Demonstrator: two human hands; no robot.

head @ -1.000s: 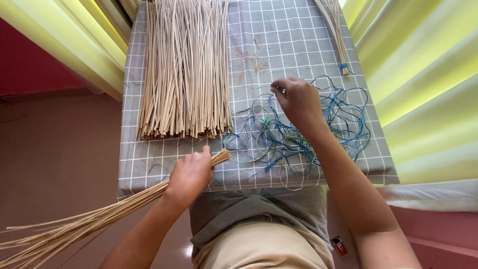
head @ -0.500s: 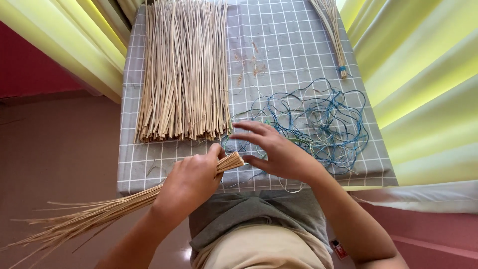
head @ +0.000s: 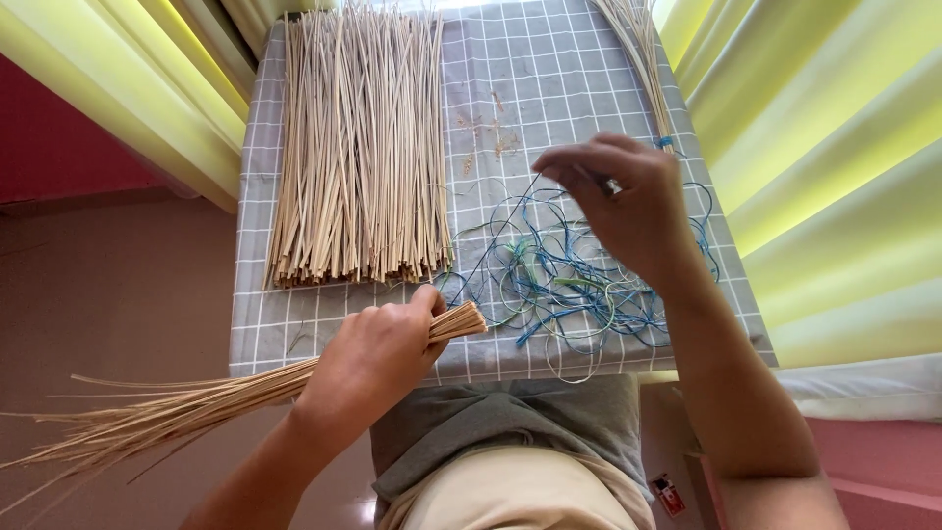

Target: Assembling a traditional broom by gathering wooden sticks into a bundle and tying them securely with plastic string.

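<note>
My left hand (head: 378,355) grips a bundle of thin tan sticks (head: 177,412) near its cut end, at the front edge of the table; the long ends fan out to the lower left. My right hand (head: 623,201) is raised over a tangle of blue and green strings (head: 559,285), its thumb and finger pinched on a thin string that runs down from the hand to the bundle's end. A large flat layer of the same tan sticks (head: 358,147) lies on the grey checked tablecloth (head: 549,69) at the back left.
A second thin bunch of sticks tied with a blue band (head: 643,59) lies along the table's right side. Yellow-green curtains (head: 814,147) hang at both sides. My lap in grey and beige cloth (head: 510,461) is under the table's front edge.
My right hand went from the tangle to the bundle's end, then rose up and to the right with a string pinched. My left hand stayed on the bundle.
</note>
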